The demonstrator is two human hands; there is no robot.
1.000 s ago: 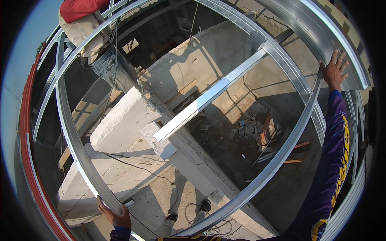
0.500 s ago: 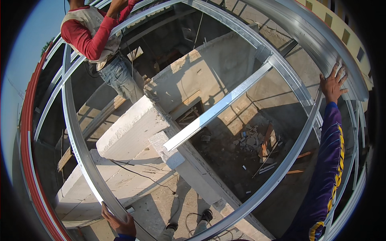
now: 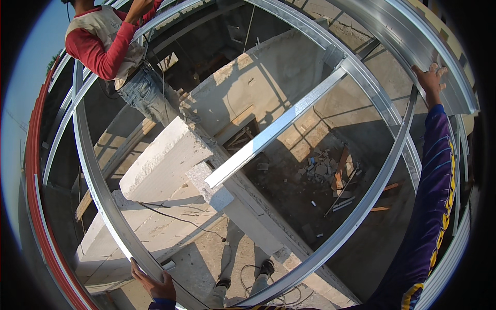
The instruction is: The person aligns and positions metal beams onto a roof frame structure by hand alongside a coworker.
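Observation:
My left hand (image 3: 155,285) is wrapped round the edge of a curved-looking galvanized steel beam (image 3: 106,199) at the lower left. Far out to the right, my right hand (image 3: 430,83) has its fingers curled over the near part of a long, wide sheet-metal gutter (image 3: 400,39); part of that grip is hidden. A bright steel channel (image 3: 279,129) slopes between the frame and a block on the wall, its near end over the block. Neither hand touches it. Another steel beam (image 3: 356,217) passes between my arms.
A co-worker in red sleeves (image 3: 106,57) stands at the upper left beside the frame. Below are a pale block wall (image 3: 165,160), rubble (image 3: 330,170) on a lower floor, and a loose cable (image 3: 181,219) near my shoes (image 3: 267,267). Red roofing sheets (image 3: 39,155) edge the left.
The gutter has tilted, showing more of its inner side. My right hand has gone from spread flat on it to curled over it. My left hand stays on its beam.

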